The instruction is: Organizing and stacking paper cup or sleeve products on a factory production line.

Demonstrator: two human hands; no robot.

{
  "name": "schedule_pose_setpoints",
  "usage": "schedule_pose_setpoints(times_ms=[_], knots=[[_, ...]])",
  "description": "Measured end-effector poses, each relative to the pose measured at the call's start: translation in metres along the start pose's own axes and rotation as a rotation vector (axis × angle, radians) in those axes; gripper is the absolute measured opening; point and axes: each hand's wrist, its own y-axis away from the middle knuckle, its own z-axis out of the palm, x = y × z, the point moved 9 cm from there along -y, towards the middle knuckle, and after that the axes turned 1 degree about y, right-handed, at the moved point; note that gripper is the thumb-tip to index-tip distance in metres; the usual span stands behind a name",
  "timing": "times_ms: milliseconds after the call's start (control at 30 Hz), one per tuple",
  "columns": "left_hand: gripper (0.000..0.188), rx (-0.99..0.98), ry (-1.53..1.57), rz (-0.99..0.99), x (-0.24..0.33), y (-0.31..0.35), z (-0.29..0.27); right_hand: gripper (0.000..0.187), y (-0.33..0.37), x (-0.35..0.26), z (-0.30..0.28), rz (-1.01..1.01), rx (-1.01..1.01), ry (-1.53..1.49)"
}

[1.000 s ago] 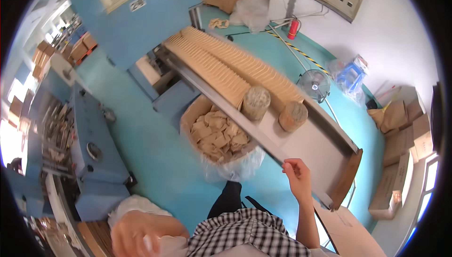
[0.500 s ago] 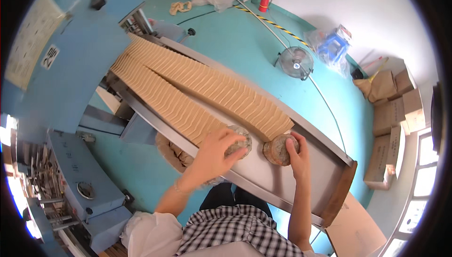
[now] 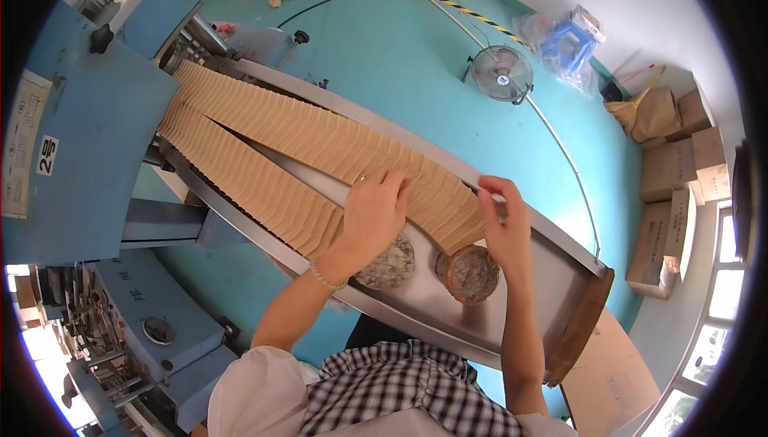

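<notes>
Two long rows of thin tan paper pieces, packed on edge in wavy folds, lie along a metal tray point(image 3: 528, 309). My left hand point(image 3: 378, 206) reaches over the far row point(image 3: 304, 133), its fingers bent together onto the paper; their tips are partly hidden. At that row's right end hovers my right hand point(image 3: 506, 221), thumb and fingers curled but apart, nothing visible between them. A round, mottled grey weight point(image 3: 388, 265) rests by the end of the near row point(image 3: 264, 189), below my left wrist. Against the far row's end sits a brownish round block point(image 3: 470, 274).
A blue machine point(image 3: 96, 125) stands at the tray's left end, and a brown board point(image 3: 582, 329) closes its right end. Beyond are a floor fan point(image 3: 502, 74), a blue stool in plastic point(image 3: 570, 46) and stacked cartons point(image 3: 672, 173). Another blue machine point(image 3: 160, 317) is at lower left.
Both hands have left the round weights and moved away from me to the far row. The view has shifted a little, and the round weights now lie free of my hands.
</notes>
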Motion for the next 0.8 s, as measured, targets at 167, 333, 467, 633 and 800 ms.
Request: schedule_pose_setpoints(times_ms=[167, 333, 467, 633, 800], knots=[[0.009, 0.029, 0.065, -0.096, -0.008, -0.007, -0.013, 0.021, -0.04, -0.024, 0.031, -0.133, -0.167, -0.037], [0.009, 0.055, 0.019, -0.089, -0.012, -0.01, -0.015, 0.022, -0.054, -0.024, 0.041, -0.154, -0.225, -0.043], [0.012, 0.051, 0.027, -0.113, -0.015, -0.011, -0.016, 0.021, -0.052, -0.019, 0.038, -0.148, -0.281, 0.009], [0.012, 0.047, -0.009, -0.127, -0.014, -0.015, -0.014, 0.022, -0.051, -0.009, 0.041, -0.129, -0.327, -0.004], [0.011, 0.045, -0.023, -0.147, -0.016, -0.019, -0.016, 0.026, -0.054, -0.024, 0.059, -0.24, -0.445, 0.025]])
